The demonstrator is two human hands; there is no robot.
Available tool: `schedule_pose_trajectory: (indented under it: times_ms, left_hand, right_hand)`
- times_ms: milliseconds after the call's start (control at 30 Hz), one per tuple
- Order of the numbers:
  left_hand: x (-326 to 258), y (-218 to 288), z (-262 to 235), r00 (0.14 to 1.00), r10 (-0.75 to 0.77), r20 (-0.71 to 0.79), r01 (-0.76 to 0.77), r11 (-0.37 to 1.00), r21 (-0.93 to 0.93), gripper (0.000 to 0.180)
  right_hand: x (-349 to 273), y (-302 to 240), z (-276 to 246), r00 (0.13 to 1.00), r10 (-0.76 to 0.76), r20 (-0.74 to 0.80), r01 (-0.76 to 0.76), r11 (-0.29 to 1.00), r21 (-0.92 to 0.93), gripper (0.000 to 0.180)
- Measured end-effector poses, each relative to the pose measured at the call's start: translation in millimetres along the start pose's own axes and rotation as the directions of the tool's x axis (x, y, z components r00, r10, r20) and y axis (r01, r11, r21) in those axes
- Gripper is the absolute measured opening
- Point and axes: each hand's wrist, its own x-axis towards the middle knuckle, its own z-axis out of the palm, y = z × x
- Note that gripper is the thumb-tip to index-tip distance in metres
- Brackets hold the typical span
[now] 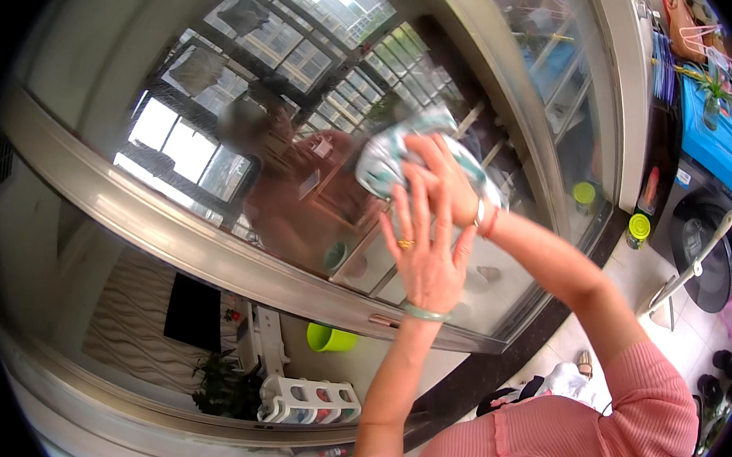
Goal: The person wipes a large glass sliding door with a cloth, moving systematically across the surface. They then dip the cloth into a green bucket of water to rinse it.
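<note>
My right hand (446, 180) presses a crumpled white and green cloth (384, 161) against a glass door pane (296, 204). The cloth is slightly blurred and spreads out past my fingertips. Just below it, my left hand (428, 267) has its fingers stretched and spread, holding nothing. Its fingertips overlap the lower part of my right hand in this view; whether they touch the glass or that hand I cannot tell. The pane mirrors a person and barred windows. A metal frame (187, 211) borders the pane on the left.
Left of the frame, a room shows a green bin (331, 338), a white rack (310, 400) and a plant (224, 387). At right stand a dark washing machine (706, 234) with its door ajar, a pale long-handled pole (691, 269) and a green-lidded container (638, 231).
</note>
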Motion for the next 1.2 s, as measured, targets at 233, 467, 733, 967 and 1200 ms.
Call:
schedule_pose_trajectory:
  times_ms: [233,467,733,967,1200]
  left_hand:
    - [54.7,-21.2,-70.7,0.978,0.018,-0.207,-0.01,0.999,0.04,0.06]
    - [28.7,-20.1,-66.4,0.962,-0.008,-0.272,0.023,0.998,0.052,0.055]
    - [30.5,-25.6,-60.9,0.976,-0.057,-0.21,0.085,0.988,0.127,0.054]
    - [106.1,-65.4,-128.8,0.882,0.022,-0.47,0.135,0.945,0.298,0.057]
    - [88.0,-57.6,-147.9,0.884,0.022,-0.467,0.156,0.928,0.339,0.056]
  right_hand:
    - [225.0,-24.6,17.2,0.899,-0.231,-0.373,0.138,0.956,-0.259,0.021]
    - [57.0,-39.6,42.8,0.95,-0.257,0.178,0.249,0.966,0.064,0.045]
    - [63.1,0.9,46.5,0.818,-0.454,0.353,0.462,0.884,0.067,0.048]
    - [337.7,-63.5,48.4,0.843,-0.503,-0.192,0.441,0.849,-0.29,0.02]
    - [190.1,-76.7,87.3,0.832,-0.548,0.09,0.53,0.832,0.165,0.04]
